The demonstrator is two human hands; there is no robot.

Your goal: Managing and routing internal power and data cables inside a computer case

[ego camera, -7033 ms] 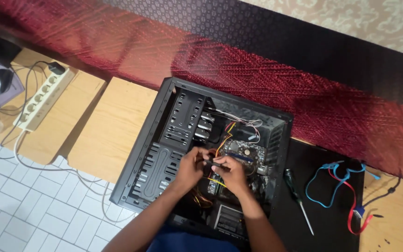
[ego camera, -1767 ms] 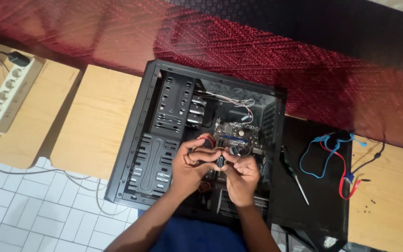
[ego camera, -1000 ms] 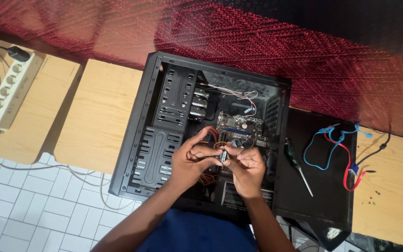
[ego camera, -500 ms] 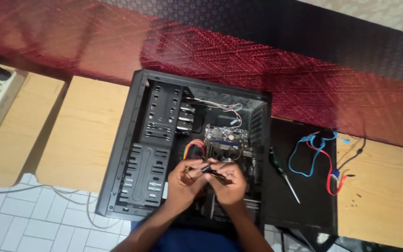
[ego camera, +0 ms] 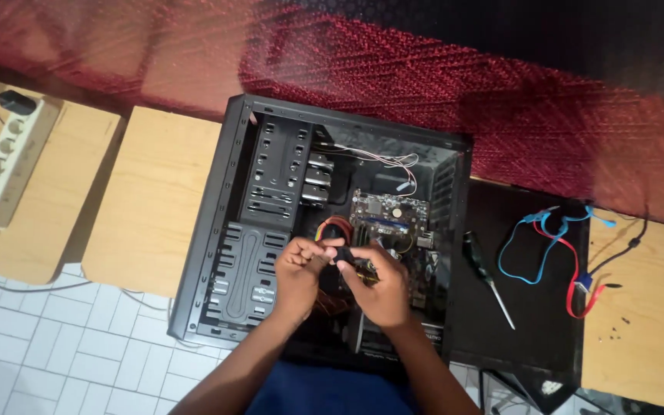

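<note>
**A:** Inside the open computer case, just below the motherboard, I've got both hands meeting over a small black connector. My left hand pinches one end with thumb and forefinger, the other fingers curled in; my right hand grips the other end the same way. It's held in the air above the case floor, not seated in anything that I can see.

**B:** What worries you from there?

**A:** The red and yellow wires loop up right behind my knuckles. If I pull the connector toward me, I'd judge those could snag or drag across the board. My hands also hide the pins, so I can't tell which way the plug faces; forcing it in turned wrong could bend something.

**B:** Anything loose around you?

**A:** A screwdriver lies on the black side panel to my right, near the case wall, with blue and red cables beyond it. An elbow swing could knock the tool off the panel. The power strip sits well apart on the left.
</note>
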